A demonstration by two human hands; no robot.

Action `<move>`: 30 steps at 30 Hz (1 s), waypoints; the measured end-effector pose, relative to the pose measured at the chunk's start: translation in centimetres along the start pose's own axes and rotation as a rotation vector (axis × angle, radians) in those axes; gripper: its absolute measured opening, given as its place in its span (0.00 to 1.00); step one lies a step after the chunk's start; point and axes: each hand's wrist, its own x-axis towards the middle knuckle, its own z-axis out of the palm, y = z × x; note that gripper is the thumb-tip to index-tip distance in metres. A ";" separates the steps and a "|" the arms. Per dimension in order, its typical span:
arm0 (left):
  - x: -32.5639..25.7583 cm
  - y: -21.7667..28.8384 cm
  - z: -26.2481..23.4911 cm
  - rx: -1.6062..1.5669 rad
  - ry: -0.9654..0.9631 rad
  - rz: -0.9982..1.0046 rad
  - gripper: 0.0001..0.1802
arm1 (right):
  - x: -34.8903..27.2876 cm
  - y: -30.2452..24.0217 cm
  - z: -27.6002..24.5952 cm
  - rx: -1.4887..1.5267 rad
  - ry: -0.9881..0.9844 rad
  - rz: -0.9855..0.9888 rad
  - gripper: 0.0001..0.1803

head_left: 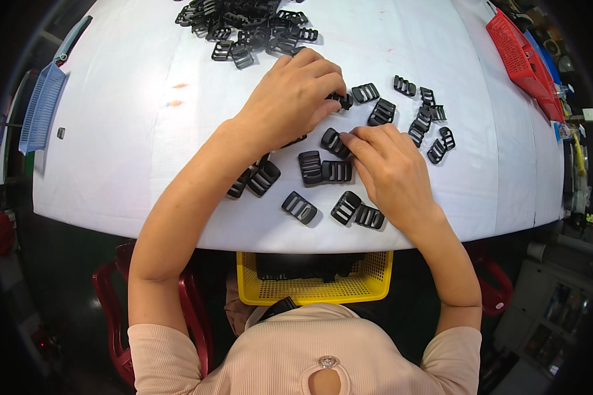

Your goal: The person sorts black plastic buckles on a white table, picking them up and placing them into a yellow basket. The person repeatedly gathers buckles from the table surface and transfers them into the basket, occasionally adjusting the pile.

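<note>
Black plastic strap buckles with slotted bars lie scattered over the white table. My left hand (300, 89) reaches across, its fingers closed on one strap buckle (340, 101) that is mostly hidden under the fingertips. Nearer to me, my right hand (390, 164) pinches the edge of another strap buckle (334, 142), which lies low over the tabletop. Just below it sit two touching buckles (311, 167). A single buckle (299, 208) and a touching pair (346, 207) lie closer to the table's front edge. More buckles (264, 178) are partly covered by my left forearm.
A heap of black buckles (242, 18) covers the far middle of the white table (122, 131). Several more buckles (420, 124) lie to the right. Baskets stand around: blue (43, 108) left, red (517, 59) right, yellow (313, 289) with black pieces below the front edge.
</note>
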 end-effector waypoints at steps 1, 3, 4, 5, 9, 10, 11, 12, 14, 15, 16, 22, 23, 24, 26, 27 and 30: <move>0.0 0.0 -0.2 -0.002 -0.020 -0.007 0.10 | 0.1 -0.1 -0.3 -0.005 -0.023 0.001 0.12; -0.2 0.0 -0.3 -0.005 -0.053 -0.021 0.11 | 0.9 0.6 -0.9 0.042 -0.019 0.030 0.12; -0.1 0.1 -0.3 -0.008 -0.065 -0.021 0.11 | 1.4 1.2 -1.1 0.061 -0.014 0.046 0.12; -0.1 0.2 -0.4 -0.011 -0.077 -0.021 0.12 | 1.8 1.8 -1.1 0.066 0.012 0.060 0.13; 0.0 0.2 0.1 -0.118 -0.045 -0.069 0.14 | 3.6 3.4 -0.4 0.111 0.058 0.133 0.13; -0.1 0.0 0.1 -0.170 -0.040 -0.092 0.15 | 3.8 3.6 0.0 0.131 0.051 0.154 0.14; -0.2 -0.1 0.1 -0.221 -0.035 -0.116 0.15 | 4.1 3.7 0.2 0.151 0.044 0.175 0.14; -0.2 -0.1 -0.1 -0.248 -0.038 -0.136 0.15 | 4.3 3.7 0.5 0.169 0.035 0.177 0.14; -0.3 0.1 -0.5 -0.304 -0.049 -0.178 0.15 | 4.4 3.8 1.0 0.205 0.016 0.182 0.13; -0.2 -0.1 -0.9 -0.296 -0.042 -0.178 0.15 | 4.4 4.0 1.4 0.176 0.011 0.146 0.12; -0.1 -0.3 -1.4 -0.289 -0.033 -0.176 0.16 | 4.4 4.2 1.8 0.145 0.006 0.111 0.12; -1.3 -1.3 -3.2 -0.224 -0.191 -0.323 0.16 | 4.7 3.6 1.6 -0.025 -0.027 0.036 0.11; -1.4 -1.3 -3.4 -0.216 -0.242 -0.331 0.16 | 4.9 3.3 1.3 -0.026 -0.053 0.046 0.11; -1.5 -1.3 -3.5 -0.202 -0.252 -0.332 0.16 | 5.0 3.2 1.5 0.019 -0.040 0.029 0.11; -1.5 -0.9 -3.6 -0.180 -0.269 -0.325 0.16 | 5.1 3.1 1.6 0.099 -0.013 0.001 0.10; -1.5 -0.9 -3.7 -0.176 -0.274 -0.315 0.16 | 5.1 3.5 2.0 0.096 -0.020 -0.036 0.09; -1.3 -0.8 -3.8 -0.188 -0.257 -0.299 0.15 | 5.3 4.7 2.7 0.073 -0.032 -0.113 0.07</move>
